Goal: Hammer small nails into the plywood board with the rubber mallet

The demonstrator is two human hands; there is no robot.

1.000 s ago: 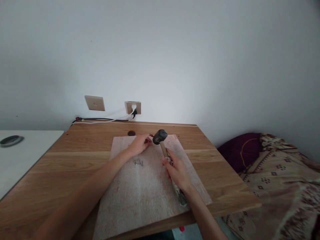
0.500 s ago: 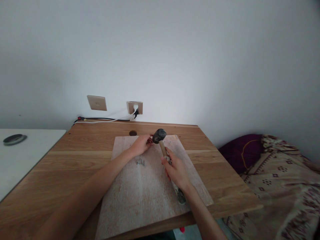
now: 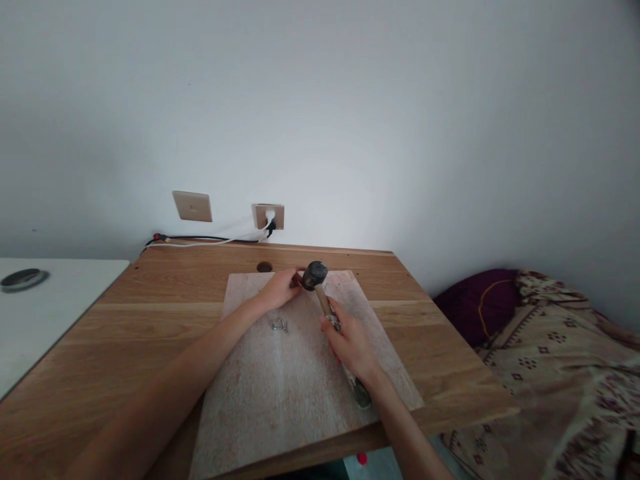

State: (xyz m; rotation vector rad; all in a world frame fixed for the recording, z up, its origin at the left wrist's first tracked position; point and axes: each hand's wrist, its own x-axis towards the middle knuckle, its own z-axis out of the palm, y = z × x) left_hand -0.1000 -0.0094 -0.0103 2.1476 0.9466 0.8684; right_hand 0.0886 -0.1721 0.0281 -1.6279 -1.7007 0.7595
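Observation:
My right hand (image 3: 351,340) is wrapped round the handle of a mallet (image 3: 316,275) with a dark, rounded head and a wooden shaft. The mallet's head is over the far part of a pale wooden board (image 3: 260,400), close beside the fingertips of my left hand (image 3: 283,288). Those fingertips are pinched together near the board's surface; the mallet head partly hides them, and what they hold cannot be made out. A small cluster of metal nails (image 3: 280,325) lies on the board, nearer to me than my left hand.
The board rests on a wooden table (image 3: 125,333) against a wall. Cables (image 3: 215,241) run along its back edge to a socket (image 3: 269,217). A white surface (image 3: 75,300) with a dark oval object (image 3: 24,280) adjoins at left. Patterned bedding (image 3: 545,373) lies at right.
The mallet head has dropped slightly toward my left fingertips. My left hand keeps its place on the board. The whole view has shifted a little.

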